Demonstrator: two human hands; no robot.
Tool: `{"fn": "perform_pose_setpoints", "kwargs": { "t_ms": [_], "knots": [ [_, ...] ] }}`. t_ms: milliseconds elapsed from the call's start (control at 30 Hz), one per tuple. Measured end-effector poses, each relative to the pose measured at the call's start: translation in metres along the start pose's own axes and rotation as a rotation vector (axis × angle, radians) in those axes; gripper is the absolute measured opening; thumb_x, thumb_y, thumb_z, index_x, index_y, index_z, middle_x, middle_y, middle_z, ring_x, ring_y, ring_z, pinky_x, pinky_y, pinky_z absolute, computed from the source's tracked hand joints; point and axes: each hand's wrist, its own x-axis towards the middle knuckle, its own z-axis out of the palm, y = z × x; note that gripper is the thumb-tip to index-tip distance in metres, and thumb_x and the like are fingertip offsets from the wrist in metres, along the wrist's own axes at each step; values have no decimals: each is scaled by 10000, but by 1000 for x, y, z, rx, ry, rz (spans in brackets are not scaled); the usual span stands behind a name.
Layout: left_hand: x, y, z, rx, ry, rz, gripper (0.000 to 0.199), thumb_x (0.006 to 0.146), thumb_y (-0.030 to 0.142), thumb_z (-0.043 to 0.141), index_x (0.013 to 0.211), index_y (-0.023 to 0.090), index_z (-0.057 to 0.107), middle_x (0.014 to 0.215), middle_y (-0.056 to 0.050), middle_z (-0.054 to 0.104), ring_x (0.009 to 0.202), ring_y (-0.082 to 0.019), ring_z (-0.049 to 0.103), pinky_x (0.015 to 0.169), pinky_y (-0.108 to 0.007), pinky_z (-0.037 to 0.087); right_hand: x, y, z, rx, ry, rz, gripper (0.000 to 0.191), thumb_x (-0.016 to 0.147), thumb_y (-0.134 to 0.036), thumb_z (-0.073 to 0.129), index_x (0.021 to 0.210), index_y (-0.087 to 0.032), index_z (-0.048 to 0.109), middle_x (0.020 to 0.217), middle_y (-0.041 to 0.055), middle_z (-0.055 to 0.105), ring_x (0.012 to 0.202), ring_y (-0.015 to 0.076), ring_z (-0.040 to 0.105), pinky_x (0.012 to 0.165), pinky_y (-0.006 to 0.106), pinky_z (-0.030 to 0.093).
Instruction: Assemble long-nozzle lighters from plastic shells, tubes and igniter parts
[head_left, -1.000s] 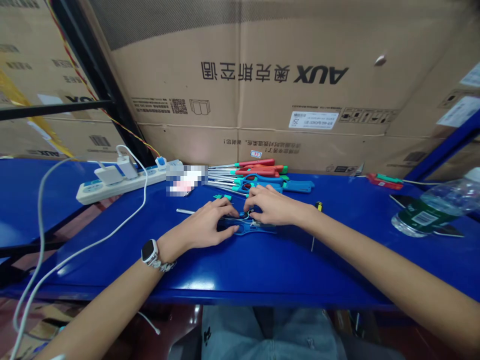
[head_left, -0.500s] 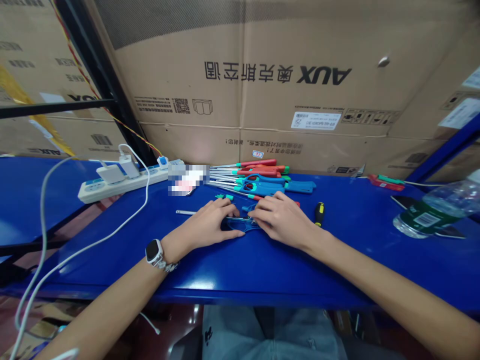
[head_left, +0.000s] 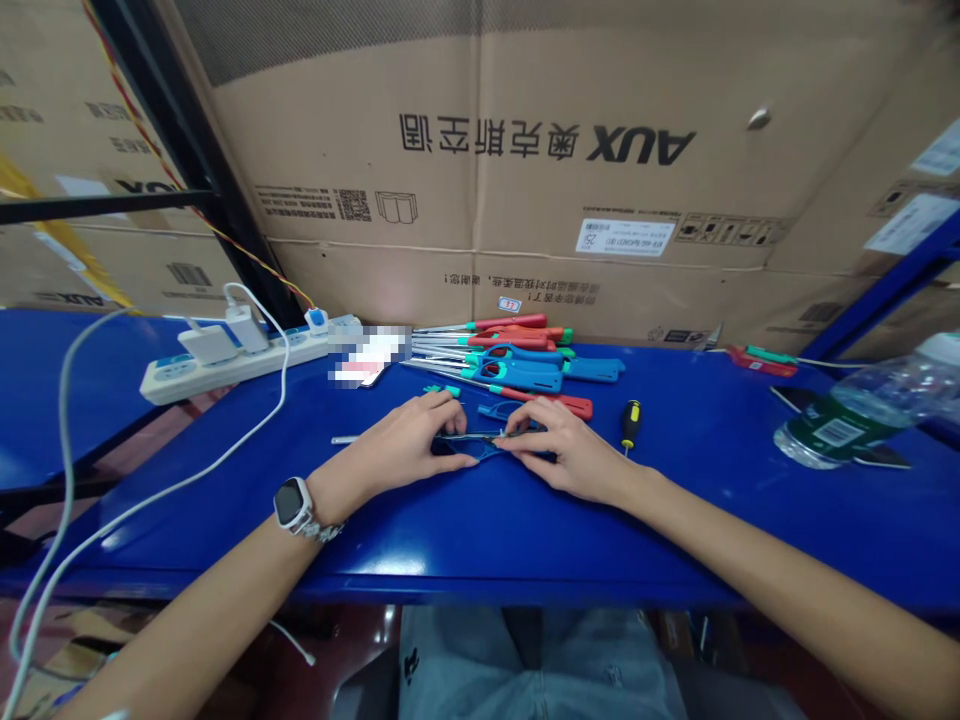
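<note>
A blue lighter shell point(head_left: 489, 449) with a metal tube point(head_left: 345, 440) pointing left lies on the blue table. My left hand point(head_left: 409, 445) grips it from the left, thumb along its near side. At its right part, my right hand point(head_left: 566, 445) has its fingertips pinched on a small piece too tiny to make out. Just behind the hands are a loose blue part point(head_left: 499, 410) and a small green part point(head_left: 441, 391). A pile of long-necked lighters, red point(head_left: 517, 341) and blue point(head_left: 525, 375), lies farther back. A black and yellow screwdriver point(head_left: 631, 424) is right of my right hand.
A white power strip point(head_left: 217, 378) with plugs and cables stands at the left. A plastic bottle point(head_left: 840, 425) lies at the right over a dark flat object, near a red and green lighter point(head_left: 763, 362). A large cardboard box point(head_left: 480, 270) forms the back.
My right hand's fingers have shifted and uncovered more of the red lighter and the blue part behind them. My left hand keeps its hold. The whole view has shifted slightly.
</note>
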Motion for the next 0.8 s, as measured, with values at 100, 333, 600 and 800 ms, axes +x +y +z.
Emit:
{"fn": "perform_pose_setpoints", "kwargs": {
  "t_ms": [100,333,600,800],
  "knots": [
    [0,-3,-1,-41,-14,5,339,915,540,668,991,212,629,952,-42,631,891,-225,600,789,-366,494,0,1,-1,31,-14,9,253,996,-193,607,1178,-257,772,1156,108,680,1108,240,620,972,488,531],
    [-3,-3,-3,-91,-28,22,229,893,399,653,1035,219,652,1016,-52,636,921,-229,613,809,-388,520,9,5,-4,156,-1,140,131,973,-221,656,1032,-204,771,1045,84,688,1049,224,650,959,441,537],
    [-4,5,-6,-73,21,62,199,929,289,574,1099,217,650,1121,-71,622,1004,-248,615,862,-413,528,25,-1,-11,218,-76,261,72,902,-117,709,891,-177,747,942,49,720,911,184,685,917,387,533],
    [6,9,7,45,87,205,154,1024,306,566,1052,203,678,1060,-68,629,990,-236,608,877,-401,502,20,-1,-6,231,-40,269,73,904,-122,697,897,-178,743,936,52,753,899,195,697,854,360,535]
  ]
}}
